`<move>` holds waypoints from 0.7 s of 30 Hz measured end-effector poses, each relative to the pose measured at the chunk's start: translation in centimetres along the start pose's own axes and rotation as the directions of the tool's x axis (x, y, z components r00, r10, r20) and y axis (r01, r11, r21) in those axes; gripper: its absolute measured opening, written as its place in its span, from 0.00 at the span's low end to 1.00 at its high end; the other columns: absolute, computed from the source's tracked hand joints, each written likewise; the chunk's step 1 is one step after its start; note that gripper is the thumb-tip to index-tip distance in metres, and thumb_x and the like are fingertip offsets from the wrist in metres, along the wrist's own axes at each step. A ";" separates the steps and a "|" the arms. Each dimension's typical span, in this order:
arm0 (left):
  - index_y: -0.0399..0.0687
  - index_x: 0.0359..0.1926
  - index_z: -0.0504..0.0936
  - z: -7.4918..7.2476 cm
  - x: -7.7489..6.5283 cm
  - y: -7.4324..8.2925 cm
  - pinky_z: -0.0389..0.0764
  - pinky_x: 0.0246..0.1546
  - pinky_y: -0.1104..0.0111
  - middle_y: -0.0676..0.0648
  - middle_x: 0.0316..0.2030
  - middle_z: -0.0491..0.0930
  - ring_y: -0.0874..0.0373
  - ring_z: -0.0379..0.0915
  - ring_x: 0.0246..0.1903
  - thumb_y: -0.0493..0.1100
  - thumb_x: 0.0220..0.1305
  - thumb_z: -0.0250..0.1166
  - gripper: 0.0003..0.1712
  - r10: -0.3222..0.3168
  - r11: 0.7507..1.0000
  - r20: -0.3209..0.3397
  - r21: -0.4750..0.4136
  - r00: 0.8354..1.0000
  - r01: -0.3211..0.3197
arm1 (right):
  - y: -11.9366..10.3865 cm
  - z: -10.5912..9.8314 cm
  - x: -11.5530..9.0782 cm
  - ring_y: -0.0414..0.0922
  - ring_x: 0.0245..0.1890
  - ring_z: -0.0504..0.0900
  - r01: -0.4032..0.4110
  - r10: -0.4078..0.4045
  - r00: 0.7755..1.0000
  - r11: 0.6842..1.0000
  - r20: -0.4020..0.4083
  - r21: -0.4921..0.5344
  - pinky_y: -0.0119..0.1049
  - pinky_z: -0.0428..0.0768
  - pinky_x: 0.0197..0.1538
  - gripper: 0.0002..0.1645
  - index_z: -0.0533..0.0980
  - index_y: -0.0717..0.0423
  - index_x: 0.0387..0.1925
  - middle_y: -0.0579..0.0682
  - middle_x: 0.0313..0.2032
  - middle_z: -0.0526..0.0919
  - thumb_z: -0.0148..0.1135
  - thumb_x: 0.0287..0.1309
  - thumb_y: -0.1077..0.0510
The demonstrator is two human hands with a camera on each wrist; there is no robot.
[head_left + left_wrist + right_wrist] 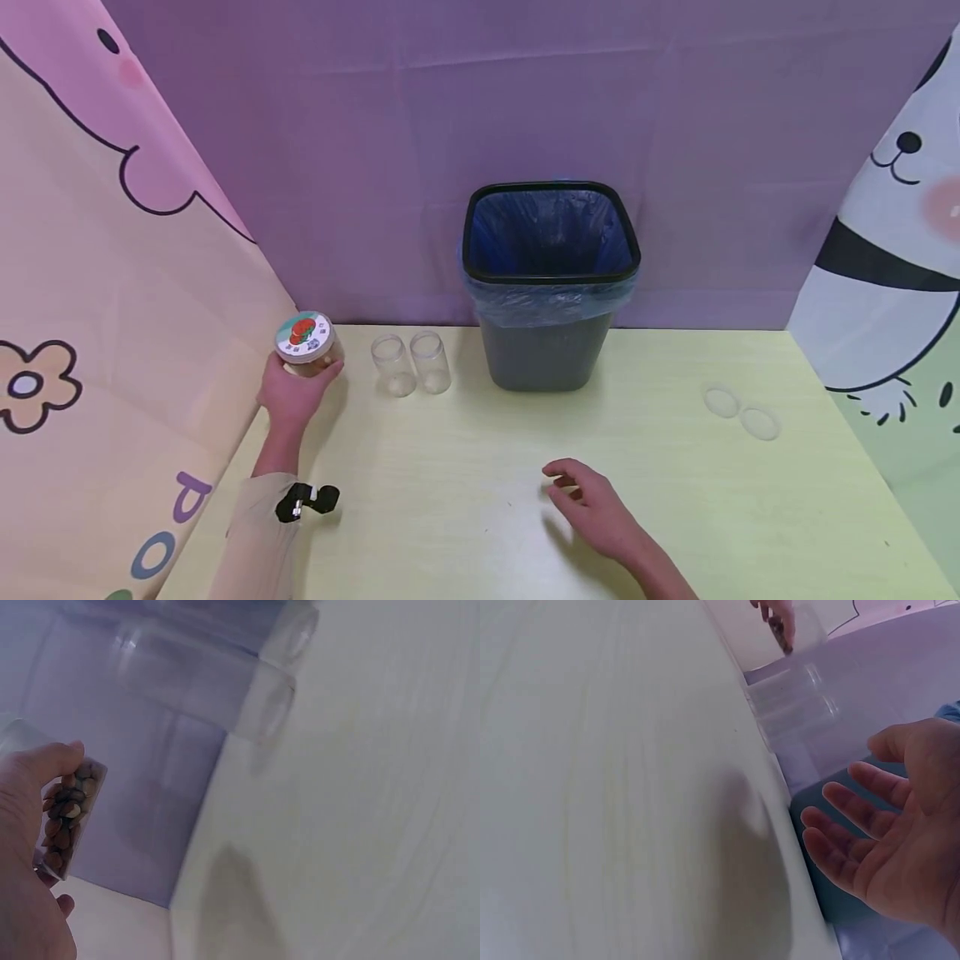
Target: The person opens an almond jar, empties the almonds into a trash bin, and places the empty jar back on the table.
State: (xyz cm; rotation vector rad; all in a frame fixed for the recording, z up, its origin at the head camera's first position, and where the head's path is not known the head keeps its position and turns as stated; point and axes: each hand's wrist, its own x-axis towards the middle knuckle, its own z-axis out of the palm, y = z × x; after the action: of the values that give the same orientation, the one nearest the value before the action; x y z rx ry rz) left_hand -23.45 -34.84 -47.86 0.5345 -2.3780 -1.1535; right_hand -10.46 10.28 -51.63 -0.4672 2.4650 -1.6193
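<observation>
My left hand [292, 393] grips a clear plastic jar [324, 360] at the back left, fingers and thumb around its side. The jar has a white lid [304, 337] with a red picture and lettering. In the left wrist view, brown nuts [66, 817] lie in its lower part, and it appears held above the table. To its right stand two clear jars without lids, one [393, 367] beside the other [431, 363]. My right hand [596, 510] hovers over the table front, fingers loosely bent, holding nothing; the right wrist view shows its palm.
A grey bin [546, 354] with a black rim and blue liner stands at the back centre against the purple backdrop [360, 167]. Two thin clear discs, one [722, 402] beside the other [761, 423], lie at the right of the pale table [450, 500]. Printed side walls flank it.
</observation>
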 end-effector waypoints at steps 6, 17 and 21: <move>0.47 0.71 0.59 -1.7 -2.0 2.6 0.45 0.64 0.42 0.45 0.66 0.64 0.48 0.54 0.67 0.58 0.46 0.77 0.56 0.048 0.995 0.006 -0.090 0.999 -0.047 | -0.2 -1.2 -0.4 0.44 0.48 0.79 -0.004 0.004 1.000 1.000 -0.029 -0.004 0.37 0.77 0.48 0.14 0.75 0.55 0.52 0.51 0.50 0.79 0.59 0.67 0.58; 0.45 0.67 0.65 -2.5 -5.5 5.6 0.65 0.59 0.50 0.47 0.59 0.68 0.54 0.60 0.60 0.44 0.43 0.80 0.50 0.232 0.958 -0.034 -0.165 0.972 -0.234 | 0.1 -3.8 -1.1 0.43 0.48 0.80 0.003 -0.011 0.990 0.999 -0.140 -0.053 0.37 0.78 0.48 0.13 0.77 0.54 0.51 0.51 0.50 0.80 0.59 0.66 0.62; 0.42 0.63 0.69 -2.4 -6.9 6.7 0.65 0.54 0.52 0.45 0.56 0.70 0.53 0.63 0.56 0.39 0.37 0.81 0.49 0.321 0.926 -0.064 -0.188 0.945 -0.328 | -0.1 -4.9 -1.3 0.43 0.48 0.80 0.021 -0.033 0.982 0.998 -0.183 -0.065 0.37 0.78 0.48 0.12 0.77 0.52 0.50 0.51 0.50 0.81 0.58 0.66 0.62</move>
State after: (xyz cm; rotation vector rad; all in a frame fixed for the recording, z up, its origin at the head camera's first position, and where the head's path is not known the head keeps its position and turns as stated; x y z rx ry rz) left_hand -17.44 -28.92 -42.64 0.0855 -2.1862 -1.1956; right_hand -10.62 14.93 -49.62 -0.3761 2.6615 -1.6691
